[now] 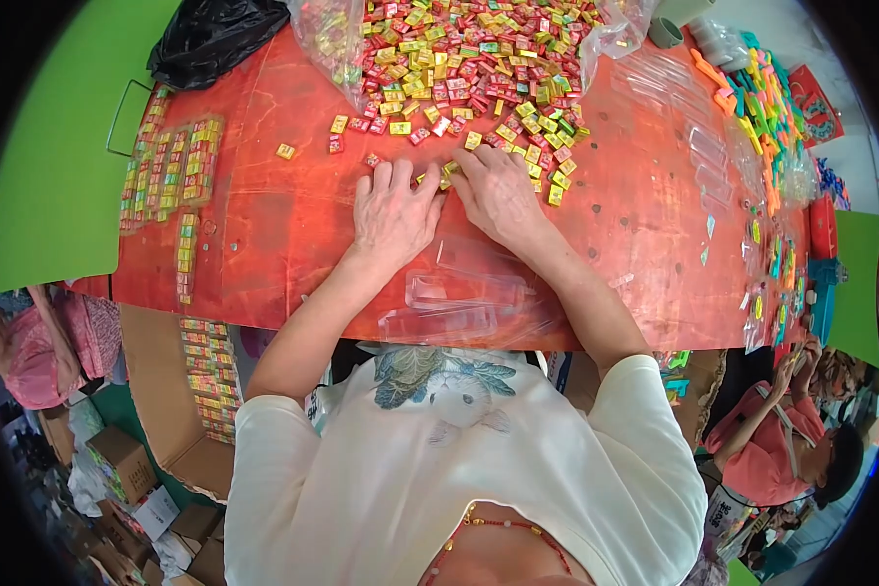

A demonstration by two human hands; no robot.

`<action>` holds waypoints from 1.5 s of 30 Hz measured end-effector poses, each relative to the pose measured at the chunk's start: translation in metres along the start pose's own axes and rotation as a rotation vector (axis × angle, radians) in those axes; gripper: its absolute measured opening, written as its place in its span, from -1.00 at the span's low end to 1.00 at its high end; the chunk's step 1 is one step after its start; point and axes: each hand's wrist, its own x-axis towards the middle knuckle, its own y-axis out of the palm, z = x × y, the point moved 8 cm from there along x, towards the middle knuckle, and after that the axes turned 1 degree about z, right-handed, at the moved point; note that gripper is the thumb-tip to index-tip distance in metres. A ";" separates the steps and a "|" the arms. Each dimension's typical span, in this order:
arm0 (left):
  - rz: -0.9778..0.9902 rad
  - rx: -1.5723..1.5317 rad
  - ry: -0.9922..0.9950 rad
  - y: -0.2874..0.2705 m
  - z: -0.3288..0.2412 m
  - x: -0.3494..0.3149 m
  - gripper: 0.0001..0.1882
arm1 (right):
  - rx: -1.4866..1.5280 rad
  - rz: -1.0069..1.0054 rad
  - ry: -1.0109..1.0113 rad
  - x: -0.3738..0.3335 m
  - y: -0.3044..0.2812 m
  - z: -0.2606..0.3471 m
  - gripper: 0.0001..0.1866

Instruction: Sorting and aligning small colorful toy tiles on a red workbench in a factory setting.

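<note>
Head view: small glossy red and yellow rectangular boxes point(447, 177) between both hands on red-painted wooden table point(635, 234), below large loose heap. Likely light, fairly stiff, slightly slippery, crushable if squeezed; best pinched by opposite sides. Left hand point(391, 213): palm down, fingers loosely curled, at boxes. Right hand point(503, 193): fingers bent, tips at boxes. Firm pinch by either: cannot tell.

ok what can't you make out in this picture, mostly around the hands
All in the head view:
Left hand and right hand: palms hidden by the backs of the hands.
Little boxes between the hands: partly covered by the hands, so grip is unclear.
Pile of little boxes: cut off by the top edge; printing too small.
Black bag: contents hidden by its plastic.
Cardboard box: partly hidden under the table.
</note>
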 end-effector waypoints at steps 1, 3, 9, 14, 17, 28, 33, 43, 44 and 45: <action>0.000 -0.001 -0.001 -0.001 0.000 0.000 -0.60 | 0.001 0.000 -0.002 0.001 -0.001 -0.002 -0.69; 0.001 -0.005 -0.001 -0.002 -0.002 0.001 -0.60 | -0.139 -0.101 -0.015 0.004 -0.012 -0.007 -0.70; 0.056 -0.031 -0.028 -0.002 0.005 -0.002 -0.56 | -0.290 -0.140 0.025 0.004 -0.023 -0.029 -0.79; 0.081 -0.303 -0.162 -0.030 0.038 -0.019 -0.44 | -0.302 -0.138 -0.005 -0.010 -0.019 -0.036 -0.80; 0.212 -0.302 -0.255 -0.033 0.052 -0.036 -0.39 | -0.288 -0.129 0.009 -0.009 -0.022 -0.037 -0.76; 0.242 -0.178 -0.227 -0.011 0.028 -0.020 -0.38 | -0.137 -0.101 -0.017 -0.009 -0.013 -0.010 -0.79; 0.227 -0.134 -0.202 -0.005 0.020 -0.015 -0.40 | 0.041 0.015 0.023 -0.010 -0.008 -0.008 -0.58; 0.167 -0.135 -0.114 0.000 0.008 -0.006 -0.62 | -0.041 0.182 -0.133 0.009 0.002 -0.009 -0.60; 0.173 -0.138 -0.113 0.002 0.008 -0.006 -0.62 | -0.037 0.183 -0.134 0.009 0.002 -0.007 -0.63; 0.137 -0.145 -0.085 0.000 0.007 -0.006 -0.65 | -0.033 0.184 -0.132 0.008 0.002 -0.007 -0.66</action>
